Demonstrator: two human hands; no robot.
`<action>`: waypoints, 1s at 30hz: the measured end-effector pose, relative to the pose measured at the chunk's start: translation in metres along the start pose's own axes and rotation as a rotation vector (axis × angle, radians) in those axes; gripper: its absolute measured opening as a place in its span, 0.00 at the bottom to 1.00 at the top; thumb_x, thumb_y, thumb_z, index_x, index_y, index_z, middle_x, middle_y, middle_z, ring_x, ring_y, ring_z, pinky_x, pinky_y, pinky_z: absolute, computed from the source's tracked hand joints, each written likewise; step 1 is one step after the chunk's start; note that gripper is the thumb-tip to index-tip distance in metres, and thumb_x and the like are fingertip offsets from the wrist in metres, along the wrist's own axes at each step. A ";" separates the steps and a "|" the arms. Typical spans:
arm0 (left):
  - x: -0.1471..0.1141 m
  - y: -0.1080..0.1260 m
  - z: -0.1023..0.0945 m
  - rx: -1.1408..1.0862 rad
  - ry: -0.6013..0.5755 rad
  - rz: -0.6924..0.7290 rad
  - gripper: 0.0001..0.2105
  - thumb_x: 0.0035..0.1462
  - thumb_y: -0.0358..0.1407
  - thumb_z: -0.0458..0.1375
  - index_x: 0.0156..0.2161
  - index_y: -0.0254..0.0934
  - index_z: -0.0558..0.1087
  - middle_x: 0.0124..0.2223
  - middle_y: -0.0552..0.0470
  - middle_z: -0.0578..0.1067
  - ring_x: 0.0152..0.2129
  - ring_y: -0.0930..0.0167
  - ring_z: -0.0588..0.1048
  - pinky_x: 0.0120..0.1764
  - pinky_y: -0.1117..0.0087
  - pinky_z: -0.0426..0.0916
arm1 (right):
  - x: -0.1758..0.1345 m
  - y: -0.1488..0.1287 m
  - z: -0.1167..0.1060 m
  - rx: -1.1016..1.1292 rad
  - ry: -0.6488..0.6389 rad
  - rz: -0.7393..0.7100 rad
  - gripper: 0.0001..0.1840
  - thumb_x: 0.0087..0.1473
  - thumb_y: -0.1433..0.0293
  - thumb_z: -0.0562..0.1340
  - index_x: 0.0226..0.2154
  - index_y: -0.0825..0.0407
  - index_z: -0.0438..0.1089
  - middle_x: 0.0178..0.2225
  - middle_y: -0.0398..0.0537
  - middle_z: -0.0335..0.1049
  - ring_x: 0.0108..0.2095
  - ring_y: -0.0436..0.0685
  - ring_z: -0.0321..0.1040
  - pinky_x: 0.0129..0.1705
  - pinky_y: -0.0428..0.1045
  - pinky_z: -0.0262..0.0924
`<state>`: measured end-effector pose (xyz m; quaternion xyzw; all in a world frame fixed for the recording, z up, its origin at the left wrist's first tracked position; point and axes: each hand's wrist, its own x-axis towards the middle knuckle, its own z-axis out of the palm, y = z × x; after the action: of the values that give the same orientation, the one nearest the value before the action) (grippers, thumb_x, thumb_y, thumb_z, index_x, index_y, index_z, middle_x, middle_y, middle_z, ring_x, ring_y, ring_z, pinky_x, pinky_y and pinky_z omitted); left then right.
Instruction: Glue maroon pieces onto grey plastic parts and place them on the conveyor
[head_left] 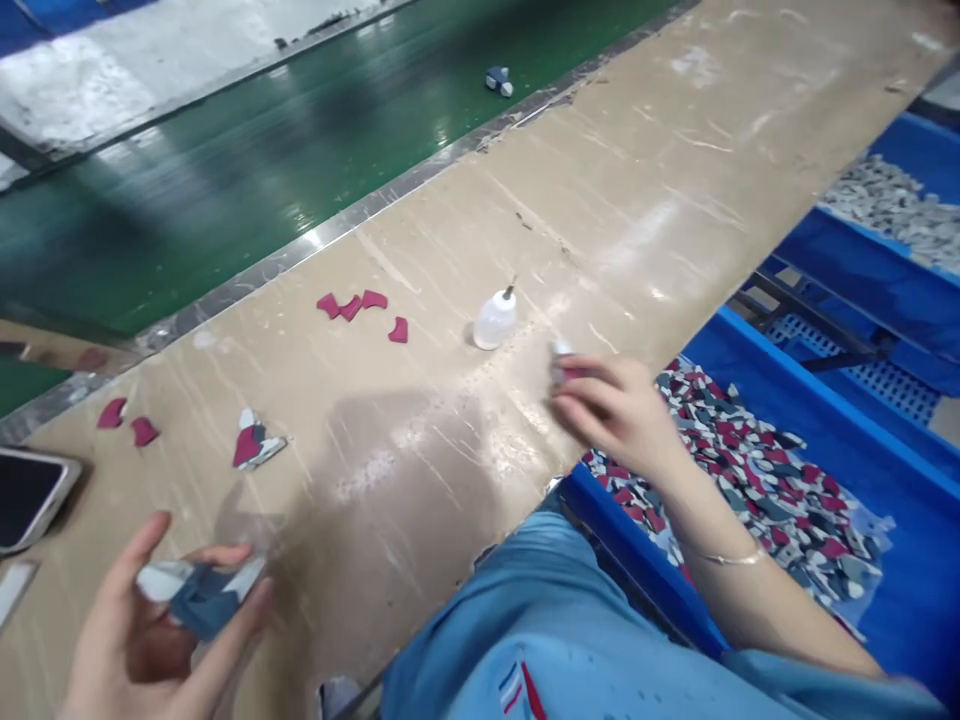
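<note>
"What does the left hand (161,640) pinch?"
"A chunky slate-blue piece (205,604) with white ends, left of the white plastic dropper bottle (495,321)."
"And the right hand (619,415)?"
"Fingers clamped on a blurred grey-and-maroon piece (562,369), right of the bottle."

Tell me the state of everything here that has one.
Left hand: holding a blue-grey and white piece
Right hand: holding a blurred grey and maroon piece
Translucent white squeeze bottle with thin nozzle: standing upright
White-edged smartphone: screen dark
Blue plastic bin: open, holding many small mixed-colour pieces
Six curved maroon pieces: lying loose
</note>
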<state>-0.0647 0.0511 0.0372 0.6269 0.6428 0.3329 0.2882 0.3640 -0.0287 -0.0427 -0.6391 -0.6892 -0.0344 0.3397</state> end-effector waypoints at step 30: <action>-0.049 0.017 0.081 -0.429 -0.279 -0.229 0.36 0.56 0.34 0.71 0.70 0.44 0.71 0.40 0.53 0.84 0.30 0.70 0.80 0.36 0.71 0.79 | 0.049 -0.140 0.063 1.022 -0.089 0.345 0.25 0.59 0.41 0.71 0.40 0.45 0.77 0.34 0.45 0.78 0.26 0.55 0.72 0.24 0.51 0.67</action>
<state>0.0123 0.0076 -0.0010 0.5145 0.5783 0.3373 0.5358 0.2134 0.0180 -0.0118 -0.4971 -0.5169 0.3888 0.5784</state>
